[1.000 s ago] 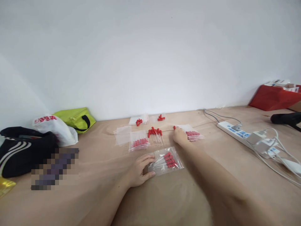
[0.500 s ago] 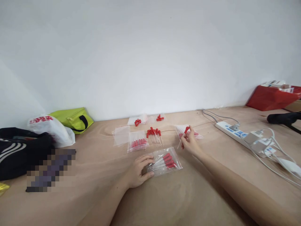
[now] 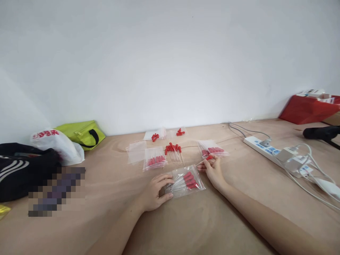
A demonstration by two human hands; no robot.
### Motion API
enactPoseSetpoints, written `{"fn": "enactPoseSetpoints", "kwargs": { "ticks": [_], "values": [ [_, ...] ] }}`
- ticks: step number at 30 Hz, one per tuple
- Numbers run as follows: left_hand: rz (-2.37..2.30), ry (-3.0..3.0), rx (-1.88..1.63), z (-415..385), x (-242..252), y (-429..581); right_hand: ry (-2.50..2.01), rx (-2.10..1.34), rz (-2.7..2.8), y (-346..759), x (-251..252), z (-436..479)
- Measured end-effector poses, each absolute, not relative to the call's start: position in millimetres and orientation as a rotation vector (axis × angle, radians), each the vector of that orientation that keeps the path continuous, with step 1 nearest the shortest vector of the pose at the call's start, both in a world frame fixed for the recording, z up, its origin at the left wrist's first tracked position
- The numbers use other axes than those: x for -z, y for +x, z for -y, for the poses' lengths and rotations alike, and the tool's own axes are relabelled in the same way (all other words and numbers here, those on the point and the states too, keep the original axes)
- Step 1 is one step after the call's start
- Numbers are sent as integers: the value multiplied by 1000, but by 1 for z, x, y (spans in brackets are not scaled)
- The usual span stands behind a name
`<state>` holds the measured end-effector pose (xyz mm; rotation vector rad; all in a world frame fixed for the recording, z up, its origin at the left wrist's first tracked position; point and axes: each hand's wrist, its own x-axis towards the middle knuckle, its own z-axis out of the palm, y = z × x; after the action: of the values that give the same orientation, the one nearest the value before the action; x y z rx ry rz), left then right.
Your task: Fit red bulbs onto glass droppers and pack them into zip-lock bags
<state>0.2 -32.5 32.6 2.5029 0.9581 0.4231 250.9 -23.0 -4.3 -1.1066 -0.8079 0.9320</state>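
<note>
My left hand [image 3: 156,193] holds the left edge of a clear zip bag [image 3: 176,194] flat on the table, thumb on the near side and fingers on the far side. Inside lie several droppers with red rubber bulbs [image 3: 190,180], bulbs toward the right. Just right of the bag, my right hand [image 3: 214,173] is closed on a single dropper [image 3: 209,157], its red bulb up and right, its thin tube slanting down-left. Behind it rests another bag of droppers [image 3: 225,153]. Loose droppers [image 3: 174,152] lie fanned out beyond the first bag.
Left of the loose droppers are a filled zip bag [image 3: 155,164] and flat bags [image 3: 136,151]. Loose red bulbs [image 3: 155,137] lie on bags near the wall. A power strip [image 3: 255,143] with cables stands right; a green bag [image 3: 87,134] and black bag [image 3: 26,173] stand left.
My right hand has come down and nearer with the dropper, which has tipped from steep to nearly level. The left hand stays on the bag.
</note>
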Motion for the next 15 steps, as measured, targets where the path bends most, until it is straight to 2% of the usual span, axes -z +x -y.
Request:
{"fn": "enactPoseSetpoints", "kwargs": {
  "ticks": [15],
  "values": [
    [-984, 2524, -386, 34, -36, 2, -1054, -1005, 743, 247, -2, 32]
  ]
}}
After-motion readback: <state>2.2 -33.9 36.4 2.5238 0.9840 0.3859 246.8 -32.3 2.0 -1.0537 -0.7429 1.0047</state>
